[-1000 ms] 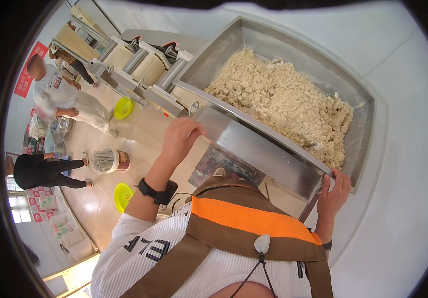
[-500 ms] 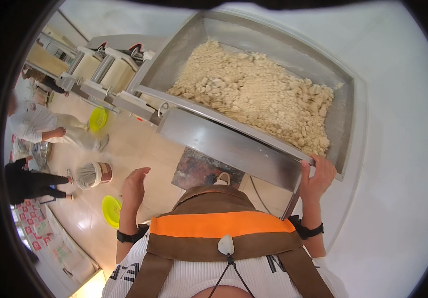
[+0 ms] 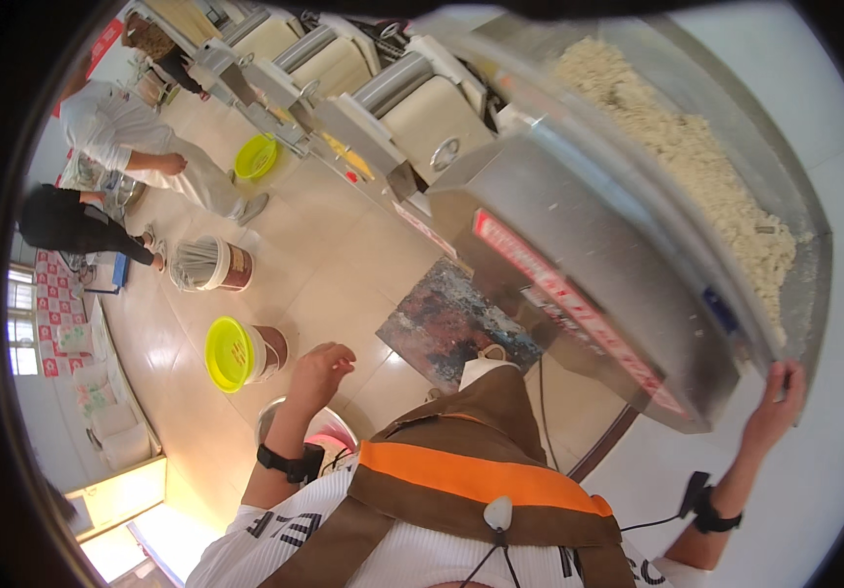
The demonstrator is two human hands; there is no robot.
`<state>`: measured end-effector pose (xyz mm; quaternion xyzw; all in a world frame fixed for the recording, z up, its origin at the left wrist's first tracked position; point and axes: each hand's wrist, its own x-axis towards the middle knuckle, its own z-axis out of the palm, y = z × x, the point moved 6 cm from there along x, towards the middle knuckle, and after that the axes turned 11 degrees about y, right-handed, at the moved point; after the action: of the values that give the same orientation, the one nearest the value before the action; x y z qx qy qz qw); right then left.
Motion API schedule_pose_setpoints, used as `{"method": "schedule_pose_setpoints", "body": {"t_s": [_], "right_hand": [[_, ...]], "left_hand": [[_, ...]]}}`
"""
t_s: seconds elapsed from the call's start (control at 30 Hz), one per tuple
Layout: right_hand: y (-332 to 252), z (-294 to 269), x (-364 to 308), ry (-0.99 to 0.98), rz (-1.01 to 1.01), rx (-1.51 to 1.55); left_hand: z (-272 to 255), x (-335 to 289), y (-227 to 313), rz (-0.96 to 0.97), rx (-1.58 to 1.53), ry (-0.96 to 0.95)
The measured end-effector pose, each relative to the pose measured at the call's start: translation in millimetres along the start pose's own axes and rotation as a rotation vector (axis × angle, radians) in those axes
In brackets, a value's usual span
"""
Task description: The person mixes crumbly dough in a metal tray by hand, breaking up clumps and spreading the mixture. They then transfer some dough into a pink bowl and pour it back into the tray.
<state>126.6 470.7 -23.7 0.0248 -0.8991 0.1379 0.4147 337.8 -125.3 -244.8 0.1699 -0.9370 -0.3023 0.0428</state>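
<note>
My right hand (image 3: 773, 404) reaches out to the right, its fingers closed on the rim at the near corner of a big metal trough (image 3: 628, 186). Pale crumbly dough (image 3: 682, 147) lies spread along the trough's inside. Free of any object, my left hand (image 3: 322, 374) hovers over the tiled floor with its fingers apart and loosely bent. Near that hand is a bucket with a yellow-green basin (image 3: 231, 355) on top. Another round container (image 3: 329, 423) is partly hidden behind my left forearm.
Roller machines (image 3: 432, 113) stand in a row left of the trough. A stained dark mat (image 3: 451, 323) lies by my feet. Farther left are a bucket of sticks (image 3: 208, 265), another yellow-green basin (image 3: 257, 157), a person in white (image 3: 138, 147) and a person in black (image 3: 74, 223).
The view has turned left, so the trough sits farther right and tilted, with more of its front and the rollers showing. My right hand stays at the rim; my left is still empty.
</note>
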Motion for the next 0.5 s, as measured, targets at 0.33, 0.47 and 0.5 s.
{"method": "schedule_pose_setpoints", "body": {"t_s": [0.33,0.47,0.5], "right_hand": [[49,26,41,-0.188,0.048,0.243],[67,36,56,-0.189,-0.037,0.114],[71,40,60,-0.212,-0.046,0.104]], "left_hand": [[67,-147,-150,0.013,0.057,0.068],[38,-180,-175,-0.117,-0.049,0.150],[31,-185,-179,-0.136,-0.087,0.186]]}}
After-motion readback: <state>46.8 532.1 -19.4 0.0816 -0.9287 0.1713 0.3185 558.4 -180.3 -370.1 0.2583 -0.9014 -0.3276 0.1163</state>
